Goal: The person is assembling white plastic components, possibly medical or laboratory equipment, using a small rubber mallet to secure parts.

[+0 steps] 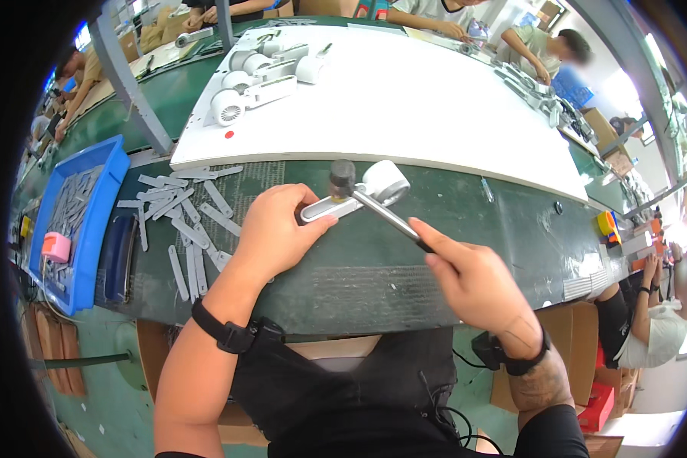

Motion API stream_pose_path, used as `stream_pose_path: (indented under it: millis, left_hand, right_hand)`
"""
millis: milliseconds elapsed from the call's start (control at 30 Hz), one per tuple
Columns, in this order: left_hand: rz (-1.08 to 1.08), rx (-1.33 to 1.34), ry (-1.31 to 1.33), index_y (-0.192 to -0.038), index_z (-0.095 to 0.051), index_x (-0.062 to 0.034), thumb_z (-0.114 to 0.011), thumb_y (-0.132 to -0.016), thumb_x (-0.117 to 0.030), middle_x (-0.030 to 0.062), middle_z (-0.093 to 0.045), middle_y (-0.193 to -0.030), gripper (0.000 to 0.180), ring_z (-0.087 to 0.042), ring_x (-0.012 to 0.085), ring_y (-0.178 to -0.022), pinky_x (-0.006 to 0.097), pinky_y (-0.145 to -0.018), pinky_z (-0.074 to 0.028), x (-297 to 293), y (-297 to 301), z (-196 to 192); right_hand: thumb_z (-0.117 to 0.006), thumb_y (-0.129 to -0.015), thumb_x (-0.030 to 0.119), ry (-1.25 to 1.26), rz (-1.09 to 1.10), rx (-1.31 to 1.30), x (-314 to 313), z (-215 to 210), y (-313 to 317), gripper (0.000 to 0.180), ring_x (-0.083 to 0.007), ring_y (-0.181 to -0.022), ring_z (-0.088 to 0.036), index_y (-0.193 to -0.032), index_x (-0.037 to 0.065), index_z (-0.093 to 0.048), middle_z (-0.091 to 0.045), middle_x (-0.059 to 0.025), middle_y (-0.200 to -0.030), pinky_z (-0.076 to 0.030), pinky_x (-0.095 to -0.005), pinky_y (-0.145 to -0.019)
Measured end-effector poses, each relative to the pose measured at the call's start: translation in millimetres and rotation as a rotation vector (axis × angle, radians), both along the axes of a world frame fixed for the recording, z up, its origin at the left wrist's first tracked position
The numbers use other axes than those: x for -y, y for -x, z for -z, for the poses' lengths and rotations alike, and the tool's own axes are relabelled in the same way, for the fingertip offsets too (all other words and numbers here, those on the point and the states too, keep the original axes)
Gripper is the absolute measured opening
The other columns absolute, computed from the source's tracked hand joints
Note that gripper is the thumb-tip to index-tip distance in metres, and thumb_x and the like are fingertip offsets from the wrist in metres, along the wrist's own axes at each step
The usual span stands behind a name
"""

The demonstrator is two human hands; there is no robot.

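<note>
My left hand [276,229] is closed round the handle end of a small white handheld fan [387,180], which lies on the green table with its round head pointing right. The handle has a long pale recessed face. My right hand [477,286] grips the dark end of a mallet [342,174] with a metal shaft. The mallet's dark, cylindrical head is over the middle of the fan's handle, slightly blurred; I cannot tell whether it touches. Left of my left hand, several flat grey strips [177,214] with rounded ends lie scattered on the table.
A blue bin [112,183] of grey strips stands at the left, a pink block [56,247] in it. A dark case [120,259] sits beside it. Several white fans [229,107] rest on the raised white board [404,99]. Other people work across and to the right.
</note>
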State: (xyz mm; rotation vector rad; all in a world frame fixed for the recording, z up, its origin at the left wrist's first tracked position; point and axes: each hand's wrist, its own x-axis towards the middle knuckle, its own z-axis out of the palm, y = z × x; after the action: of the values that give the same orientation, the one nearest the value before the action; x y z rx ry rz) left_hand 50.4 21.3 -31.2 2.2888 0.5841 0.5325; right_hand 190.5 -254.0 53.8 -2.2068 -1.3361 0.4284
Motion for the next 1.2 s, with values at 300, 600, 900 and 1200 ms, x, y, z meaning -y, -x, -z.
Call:
stream_pose_path:
  millis: [300,600,900,1200]
  left_hand:
    - [0.027,-0.008,0.109,-0.1,-0.077,0.0024,-0.094,-0.088,-0.021,0.0115,-0.077,-0.095,0.031,-0.072,0.0215,-0.083,0.037,-0.081,-0.058,-7.0,-2.1,-1.7]
    - [0.026,-0.041,0.158,-0.101,-0.076,0.0021,-0.096,-0.087,-0.019,0.0115,-0.077,-0.095,0.032,-0.073,0.0214,-0.085,0.036,-0.082,-0.059,-6.0,-2.4,-4.8]
    - [-0.002,-0.031,0.203,-0.104,-0.077,0.0013,-0.097,-0.088,-0.022,0.0077,-0.075,-0.087,0.034,-0.07,0.017,-0.078,0.033,-0.077,-0.057,-6.8,-4.6,-1.2]
    - [0.049,0.055,0.301,-0.103,-0.077,0.0012,-0.092,-0.096,-0.021,0.0048,-0.078,-0.088,0.027,-0.069,0.0102,-0.078,0.03,-0.074,-0.056,0.6,-33.1,-22.8]
  right_hand:
    - [-0.065,-0.109,0.002,-0.161,-0.065,0.049,-2.4,9.7,-2.6,0.057,-0.0413,-0.081,-0.073,-0.165,0.013,-0.061,-0.075,-0.0222,-0.092,-0.06,-0.0428,-0.079]
    - [-0.068,-0.108,0.003,-0.104,-0.16,-0.001,-7.7,32.7,7.9,0.059,-0.0343,-0.073,-0.069,-0.166,0.012,-0.06,-0.07,-0.0173,-0.084,-0.058,-0.0396,-0.073]
    - [-0.066,-0.11,0.006,-0.045,-0.077,-0.022,-1.1,24.2,5.2,0.057,-0.0371,-0.081,-0.074,-0.167,0.012,-0.058,-0.075,-0.0219,-0.093,-0.059,-0.0401,-0.08]
    - [-0.062,-0.113,0.006,-0.402,0.366,0.34,102.4,64.2,-68.4,0.051,-0.0267,-0.112,-0.079,-0.163,0.001,-0.059,-0.078,-0.0275,-0.136,-0.059,-0.036,-0.099]
